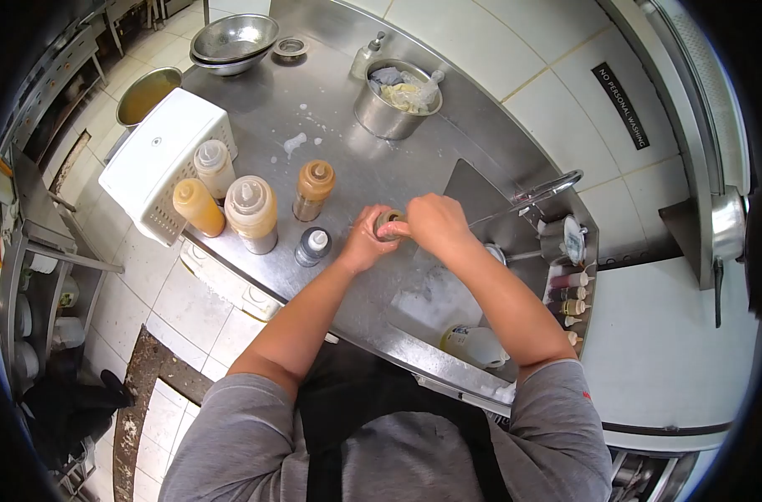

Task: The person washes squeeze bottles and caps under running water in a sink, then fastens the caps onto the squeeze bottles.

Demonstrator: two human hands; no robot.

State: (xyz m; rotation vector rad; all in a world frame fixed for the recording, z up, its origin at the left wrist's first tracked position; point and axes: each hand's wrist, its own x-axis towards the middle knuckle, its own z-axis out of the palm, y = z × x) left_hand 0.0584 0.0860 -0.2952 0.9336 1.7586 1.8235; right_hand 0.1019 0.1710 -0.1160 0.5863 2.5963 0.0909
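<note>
My left hand (369,242) is wrapped round a small round container (388,221) above the steel counter, at the sink's left edge. My right hand (435,222) is closed at the container's right side, its thumb or a finger at the opening; whether it grips anything else is hidden. Left of my hands stand several squeeze bottles: a brown one (315,191), a small dark one with a white cap (314,246), a large pale one (252,214), an orange one (199,207) and a whitish one (214,170).
A white plastic basket (168,155) stands at the left. Behind are steel bowls (234,38), a pot of cloths or plastic (395,105) and a pump bottle (367,56). The sink holds suds (435,301) and a jug (475,345), below a faucet (548,191).
</note>
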